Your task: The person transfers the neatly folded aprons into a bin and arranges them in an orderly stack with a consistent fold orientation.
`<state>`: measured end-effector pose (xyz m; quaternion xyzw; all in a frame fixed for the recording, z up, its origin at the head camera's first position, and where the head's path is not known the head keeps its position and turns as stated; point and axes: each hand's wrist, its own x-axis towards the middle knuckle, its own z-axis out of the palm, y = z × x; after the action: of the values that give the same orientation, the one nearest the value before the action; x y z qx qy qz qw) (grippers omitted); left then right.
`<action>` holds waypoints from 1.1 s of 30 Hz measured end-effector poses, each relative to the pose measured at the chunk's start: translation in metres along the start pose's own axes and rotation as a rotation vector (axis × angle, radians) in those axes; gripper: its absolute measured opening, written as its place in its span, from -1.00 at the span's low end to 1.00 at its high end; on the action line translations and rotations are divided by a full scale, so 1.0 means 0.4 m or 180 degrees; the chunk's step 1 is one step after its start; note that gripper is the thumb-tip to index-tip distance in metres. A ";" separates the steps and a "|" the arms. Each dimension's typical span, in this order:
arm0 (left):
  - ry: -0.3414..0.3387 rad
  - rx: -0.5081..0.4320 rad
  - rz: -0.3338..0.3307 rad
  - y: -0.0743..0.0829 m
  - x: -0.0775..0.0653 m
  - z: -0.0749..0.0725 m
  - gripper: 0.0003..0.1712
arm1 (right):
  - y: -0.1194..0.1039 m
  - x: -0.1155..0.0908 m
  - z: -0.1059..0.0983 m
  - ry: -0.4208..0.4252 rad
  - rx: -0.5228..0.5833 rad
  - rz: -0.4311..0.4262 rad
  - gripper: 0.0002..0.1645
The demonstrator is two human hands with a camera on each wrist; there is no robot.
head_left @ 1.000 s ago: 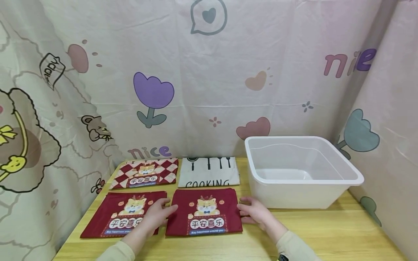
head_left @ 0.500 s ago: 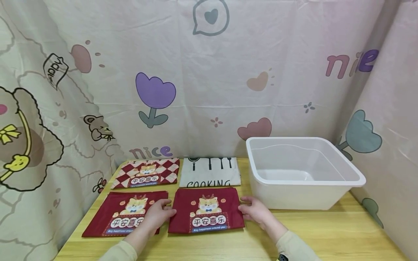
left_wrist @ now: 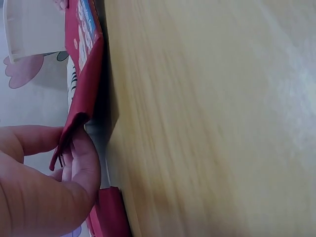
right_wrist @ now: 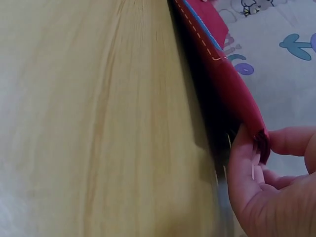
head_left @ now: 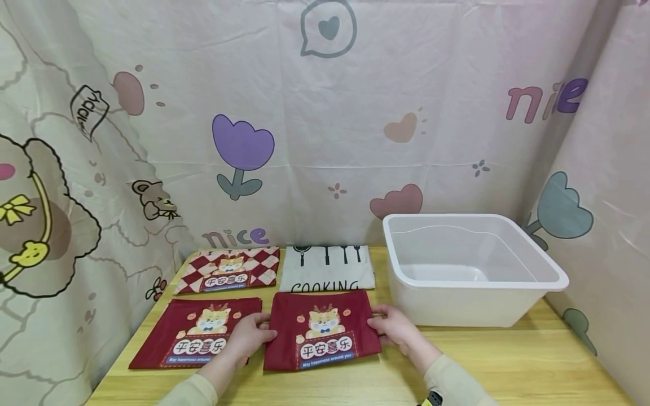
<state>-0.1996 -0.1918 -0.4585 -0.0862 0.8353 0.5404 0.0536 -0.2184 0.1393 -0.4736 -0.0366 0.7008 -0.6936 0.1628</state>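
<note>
A folded dark red cloth (head_left: 323, 331) with a cartoon animal and white lettering is held by both hands at its two sides. My left hand (head_left: 249, 341) pinches the left edge, thumb on top and fingers underneath, plain in the left wrist view. On the opposite edge my right hand (head_left: 398, 330) pinches the same way, its fingers (right_wrist: 243, 170) bent under the fabric. A dark gap shows between the cloth and the wooden table (right_wrist: 113, 123), so its near part is raised. Partly behind my left hand lies a matching folded red cloth (head_left: 175, 330).
A checkered red-and-white folded cloth (head_left: 231, 270) and a white folded cloth (head_left: 325, 270) printed "COOKING" lie at the back. The white plastic tub (head_left: 457, 307) stands to the right, its near wall just beyond my right hand. A patterned curtain (head_left: 325, 141) hangs behind.
My fingers have worked under the side edges of the red cloth. It has risen slightly off the table and tilted a little. The other cloths and the tub stay put.
</note>
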 end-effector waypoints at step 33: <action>0.0003 -0.0763 0.0180 0.097 -0.038 -0.152 -0.37 | -0.171 -0.019 0.067 0.0131 -0.0056 -0.0628 -0.51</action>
<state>-0.1924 -0.2304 -0.3963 -0.0687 0.7668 0.6376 0.0273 -0.2159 0.1134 -0.4045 -0.0926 0.7031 -0.7006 0.0789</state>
